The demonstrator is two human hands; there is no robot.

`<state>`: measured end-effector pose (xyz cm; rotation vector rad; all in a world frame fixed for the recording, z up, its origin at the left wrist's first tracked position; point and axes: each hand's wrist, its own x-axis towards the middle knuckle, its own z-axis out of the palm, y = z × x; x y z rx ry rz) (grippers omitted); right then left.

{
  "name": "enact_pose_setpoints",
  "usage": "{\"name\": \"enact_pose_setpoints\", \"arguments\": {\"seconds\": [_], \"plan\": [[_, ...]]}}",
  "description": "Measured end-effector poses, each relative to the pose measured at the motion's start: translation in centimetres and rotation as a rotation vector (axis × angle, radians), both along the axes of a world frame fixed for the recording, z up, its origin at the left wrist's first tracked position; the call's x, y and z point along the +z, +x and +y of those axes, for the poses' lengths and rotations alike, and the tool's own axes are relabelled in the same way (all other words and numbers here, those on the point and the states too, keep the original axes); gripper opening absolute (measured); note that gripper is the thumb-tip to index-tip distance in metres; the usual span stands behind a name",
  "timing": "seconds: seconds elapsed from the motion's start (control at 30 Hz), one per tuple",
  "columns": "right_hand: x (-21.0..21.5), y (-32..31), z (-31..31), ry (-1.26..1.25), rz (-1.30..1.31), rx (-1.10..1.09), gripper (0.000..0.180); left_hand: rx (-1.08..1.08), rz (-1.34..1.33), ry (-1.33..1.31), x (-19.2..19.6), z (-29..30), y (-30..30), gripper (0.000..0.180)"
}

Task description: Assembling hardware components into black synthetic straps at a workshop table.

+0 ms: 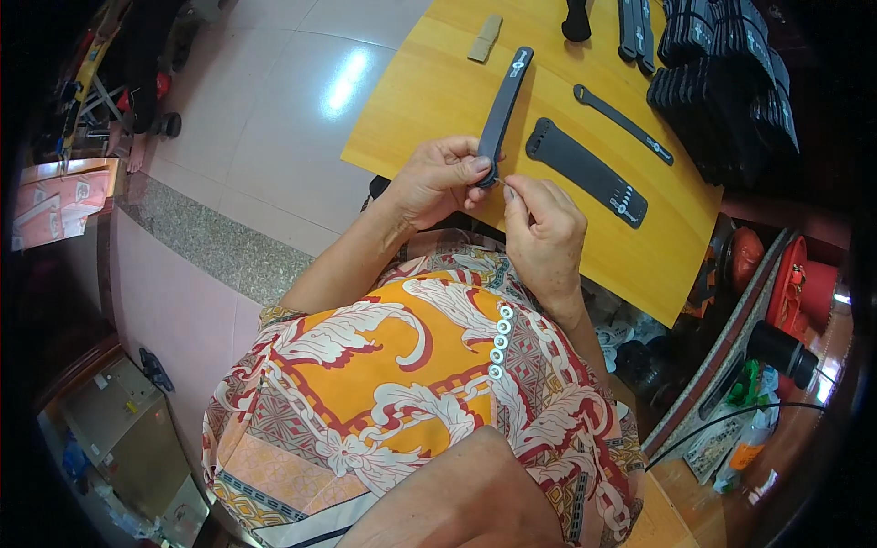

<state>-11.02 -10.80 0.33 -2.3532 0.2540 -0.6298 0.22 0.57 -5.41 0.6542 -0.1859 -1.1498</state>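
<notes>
My left hand (437,184) grips the lower end of a dark grey strap (505,108) with its thumb on top; the strap stands up from the hand, leaning right, with a white print near its far tip. At that lower end my right hand (548,233) is closed in a pinch on something thin and light brown, too small to name. Right of the hands, a wide dark strap piece (589,173) with holes at one end lies on the yellow table (411,119). Beyond it lies a narrow strap (626,125) with a loop end.
Piles of black straps (708,100) fill the table's far right corner. A tan folded piece (485,38) lies near the far left edge. At right, a low shelf holds a red bag (787,283) and a black cylinder (781,354). A cardboard box (128,438) stands at lower left.
</notes>
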Motion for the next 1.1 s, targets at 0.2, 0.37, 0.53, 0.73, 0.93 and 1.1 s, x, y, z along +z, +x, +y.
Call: {"name": "enact_pose_setpoints", "arguments": {"seconds": [0.2, 0.37, 0.53, 0.73, 0.93, 1.1], "plan": [[-0.3, 0.0, -0.3, -0.130, -0.067, 0.028, 0.014, 0.003, -0.020, 0.030, -0.1, -0.2, -0.2, 0.027], [-0.6, 0.0, -0.2, -0.148, -0.097, 0.032, 0.014, 0.001, -0.015, 0.001, -0.2, -0.2, 0.0, 0.026], [-0.9, 0.0, -0.1, -0.106, -0.109, 0.022, 0.014, -0.011, 0.024, 0.011, -0.2, -0.3, 0.1, 0.016], [-0.9, 0.1, -0.2, -0.111, -0.091, 0.030, 0.014, 0.000, 0.013, 0.022, -0.2, -0.3, -0.1, 0.025], [-1.1, 0.0, -0.1, -0.151, -0.083, 0.029, 0.017, 0.005, -0.022, 0.032, 0.0, -0.4, -0.3, 0.023], [-0.4, -0.2, 0.0, -0.266, 0.036, 0.024, 0.017, 0.085, -0.126, 0.106, 0.2, -0.6, -0.9, 0.022]]}}
